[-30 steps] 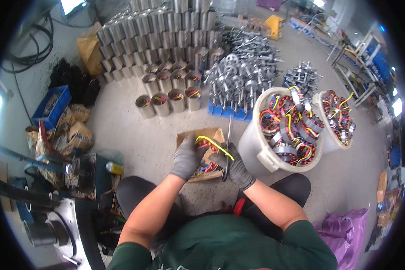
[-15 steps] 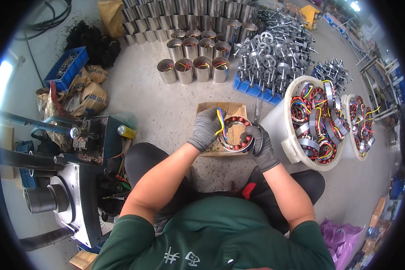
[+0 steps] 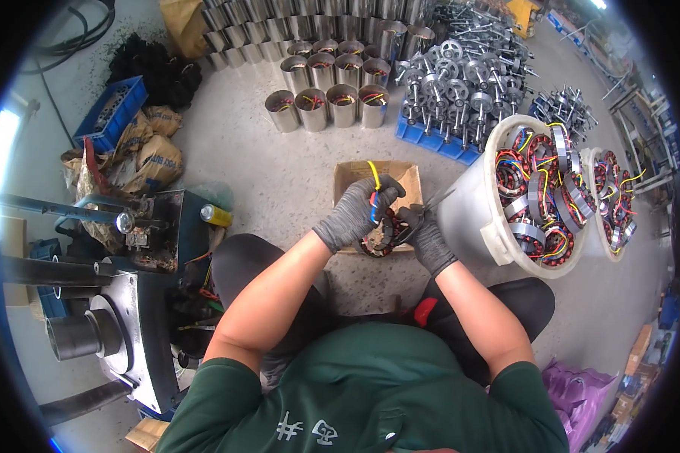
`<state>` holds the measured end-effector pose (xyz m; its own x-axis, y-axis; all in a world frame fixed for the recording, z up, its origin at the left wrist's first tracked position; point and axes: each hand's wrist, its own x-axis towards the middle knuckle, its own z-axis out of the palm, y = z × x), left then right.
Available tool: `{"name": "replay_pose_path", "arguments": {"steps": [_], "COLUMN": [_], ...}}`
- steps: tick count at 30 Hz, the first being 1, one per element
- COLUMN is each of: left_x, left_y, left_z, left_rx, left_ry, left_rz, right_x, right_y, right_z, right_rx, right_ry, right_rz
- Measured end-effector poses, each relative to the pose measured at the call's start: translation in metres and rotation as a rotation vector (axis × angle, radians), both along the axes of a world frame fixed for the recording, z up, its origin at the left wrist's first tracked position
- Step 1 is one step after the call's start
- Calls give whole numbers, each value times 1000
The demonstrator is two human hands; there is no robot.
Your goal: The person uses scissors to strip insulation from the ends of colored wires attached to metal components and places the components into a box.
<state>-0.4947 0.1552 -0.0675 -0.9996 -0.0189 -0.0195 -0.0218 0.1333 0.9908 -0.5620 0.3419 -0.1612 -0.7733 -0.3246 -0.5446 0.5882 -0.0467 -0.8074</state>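
1. Grey concrete floor (image 3: 238,174) spreads out ahead of you, with metal cylinders (image 3: 344,115) standing in rows and a heap of shafted metal parts (image 3: 472,87) over a blue tray (image 3: 437,143).

2. Between your knees and those rows, an open cardboard box (image 3: 409,180) sits on the floor; the wound ring (image 3: 389,232) is in front of its near part, between your two gloved hands.

3. Your left hand (image 3: 361,202) is curled nearly closed on the coloured leads (image 3: 374,209); a yellow one sticks up beyond your knuckles, away from your body. Whether that hand also grips the metal of the ring, you can't tell from here.

4. Your right hand (image 3: 425,232) is bent in around a thin metal tool (image 3: 439,199), whose blurred end points away from you and toward the right. Its fingertips appear to meet the ring's right edge.

5. Key relation: the ring lies to the right of your left hand and slightly nearer your body, and directly left of your right hand. Being round, it has no long axis, and its exact tilt is unclear. Both hands are right beside it, neither plainly nearer.

6. To your right, a pale bucket (image 3: 463,215) holds similar rings (image 3: 538,198).
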Motion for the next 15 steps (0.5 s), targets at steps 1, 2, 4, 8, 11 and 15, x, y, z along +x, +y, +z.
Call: {"name": "replay_pose_path", "arguments": {"steps": [1,2,4,8,11,15], "left_x": [-2,-1,-3,1,1,3], "left_y": [2,3,3,2,5,4], "left_z": [-7,-15,-26,-28,-17,-9], "left_rx": [-90,-122,-269,-683,-799,-565], "left_ry": [82,88,-70,-77,-167,-205], "left_rz": [26,33,113,195,96,-16], "right_x": [-3,-3,-3,15,25,12], "right_y": [3,3,2,-1,-8,-10], "right_z": [3,6,20,64,87,88], "right_rx": [29,22,92,-304,-234,-73], "right_ry": [37,172,399,384,368,319], "right_rz": [66,51,-1,158,218,191]}}
